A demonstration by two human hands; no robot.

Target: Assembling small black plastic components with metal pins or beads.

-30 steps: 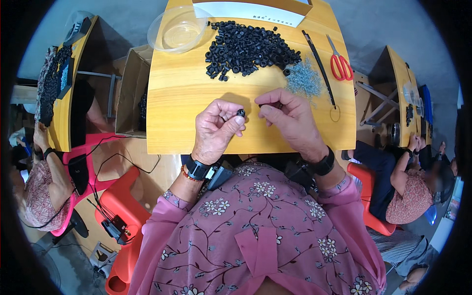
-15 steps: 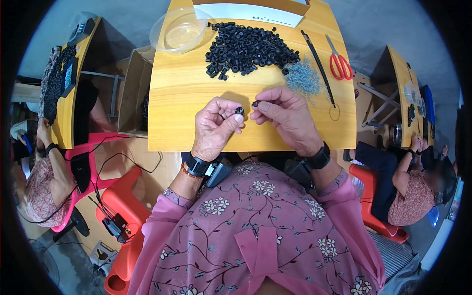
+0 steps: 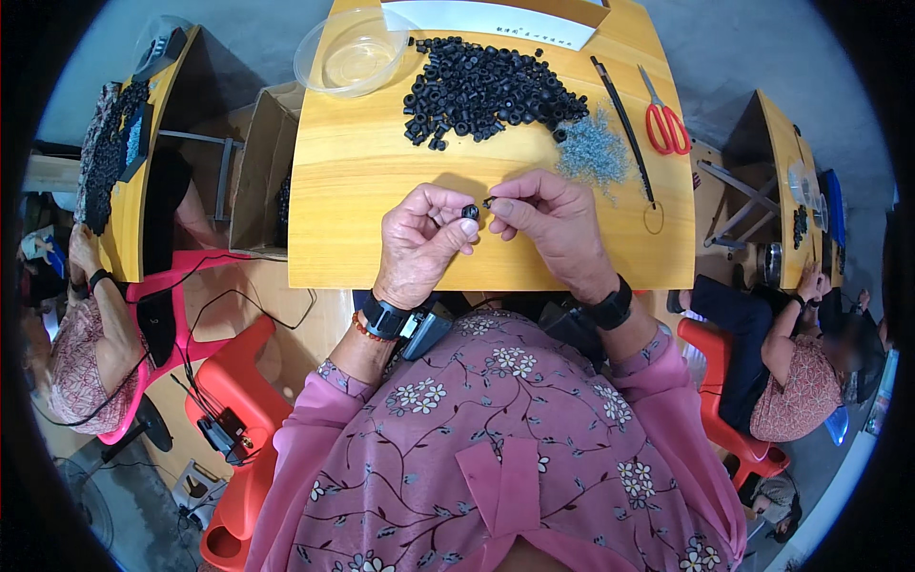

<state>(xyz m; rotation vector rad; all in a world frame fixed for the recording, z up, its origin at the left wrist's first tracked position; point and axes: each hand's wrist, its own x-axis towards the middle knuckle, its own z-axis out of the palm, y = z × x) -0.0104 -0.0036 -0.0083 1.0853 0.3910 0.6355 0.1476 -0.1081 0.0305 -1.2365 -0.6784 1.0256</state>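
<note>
A workshop: heaped black parts [image 3: 481,91], scissors [image 3: 664,130], co-workers [image 3: 799,393] at neighbouring tables [image 3: 777,138]

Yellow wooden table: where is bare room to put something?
Bare: left of the left hand, below the clear round plastic bowl; near corner beside the right hand. Crowded: far middle, with small black pieces and bluish bits; far right, with red-handled scissors.

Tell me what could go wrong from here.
The small black part pinched in the left hand could slip and be lost among the black pile. That pile meets the pale bits, so a nudge might mix them. The clear bowl, near the left edge of the table, could get knocked off.
</note>
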